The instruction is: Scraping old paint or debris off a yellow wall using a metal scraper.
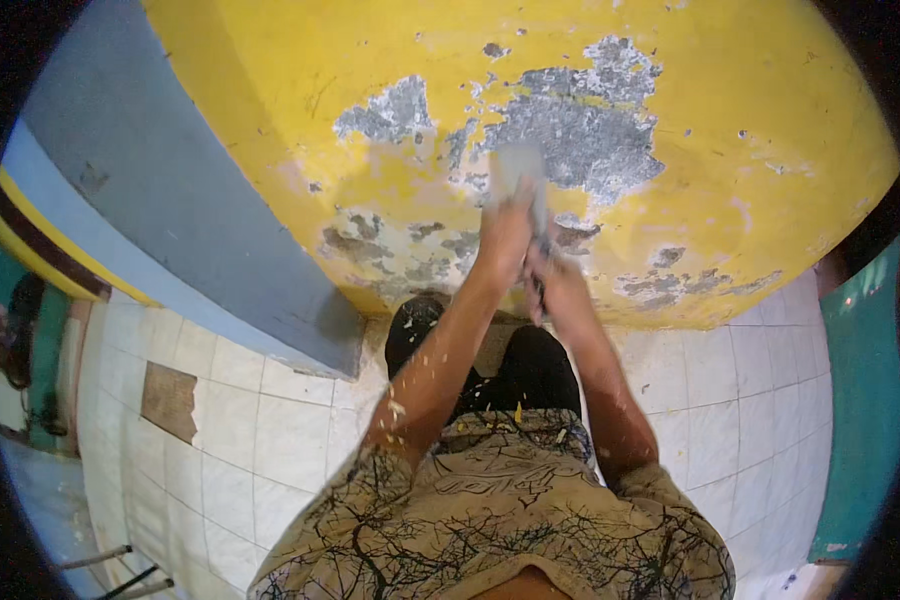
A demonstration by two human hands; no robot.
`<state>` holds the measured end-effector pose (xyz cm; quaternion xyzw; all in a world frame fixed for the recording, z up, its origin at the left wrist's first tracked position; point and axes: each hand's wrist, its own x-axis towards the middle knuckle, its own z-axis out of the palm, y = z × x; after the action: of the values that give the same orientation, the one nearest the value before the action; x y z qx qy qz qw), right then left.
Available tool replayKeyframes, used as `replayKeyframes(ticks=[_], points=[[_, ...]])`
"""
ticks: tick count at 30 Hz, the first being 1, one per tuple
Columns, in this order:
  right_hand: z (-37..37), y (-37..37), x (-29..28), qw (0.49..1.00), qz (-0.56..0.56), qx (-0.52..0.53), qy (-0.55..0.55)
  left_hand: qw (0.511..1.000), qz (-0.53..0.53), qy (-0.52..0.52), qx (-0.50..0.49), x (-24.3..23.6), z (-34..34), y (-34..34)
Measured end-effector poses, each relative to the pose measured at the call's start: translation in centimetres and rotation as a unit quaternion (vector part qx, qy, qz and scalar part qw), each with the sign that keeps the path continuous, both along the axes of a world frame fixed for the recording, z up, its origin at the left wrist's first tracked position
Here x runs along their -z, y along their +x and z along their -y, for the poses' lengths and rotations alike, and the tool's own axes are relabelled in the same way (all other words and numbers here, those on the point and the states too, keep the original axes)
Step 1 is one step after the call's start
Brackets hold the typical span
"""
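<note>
Scraper (518,170) is at the front of the wall (760,90), with its pale, broad blade over the lower left edge of the largest grey patch (580,130). Motion blur softens the blade; its contact with the wall cannot be confirmed.

Left hand (507,238): closed about the scraper near the base of the blade, fingers directed up along the blade. Right hand (560,285): closed on the dark handle, just below and to the right of the left hand. Exact finger positions are blurred.

Wall: yellow paint, with the largest grey patch at upper center and a smaller grey patch (390,110) to its left. Flaked, mottled areas extend along the lower section. A grey surface (200,190) adjoins at the left, edged by a light blue band (80,215).

Floor (240,440): white tiles with visible joints. 1 brown patch (170,402) with an irregular edge lies at the left. A green panel (865,400) stands at the right. At the lower left, 3 thin bars (130,582) enter view.

Operator: 2 dark trouser legs (540,370) near the wall base; patterned tan shirt (490,500). Pale chips (397,408) lie on the left forearm.
</note>
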<state>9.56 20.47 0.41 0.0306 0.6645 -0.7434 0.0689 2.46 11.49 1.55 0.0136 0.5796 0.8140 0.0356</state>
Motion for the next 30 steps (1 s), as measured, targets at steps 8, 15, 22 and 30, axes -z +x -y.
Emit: replayKeyframes(ticks=[8,15,22,30], points=[[-4.2,7.3,13.1,0.985,0.022,-0.001,0.174,0.983,0.127,-0.117,0.057,11.5,4.9,5.5],[-8.1,9.0,16.9,0.965,0.019,0.105,0.239,0.978,0.088,-0.18,0.05,12.5,9.4,6.5],[-14.1,12.6,22.4,0.931,0.178,0.231,0.222,0.796,-0.222,-0.434,-0.359,4.6,16.2,4.6],[-18.0,22.4,36.0,0.894,0.223,0.315,0.227,0.619,-0.536,-0.419,-0.394,-7.6,11.4,-1.4]])
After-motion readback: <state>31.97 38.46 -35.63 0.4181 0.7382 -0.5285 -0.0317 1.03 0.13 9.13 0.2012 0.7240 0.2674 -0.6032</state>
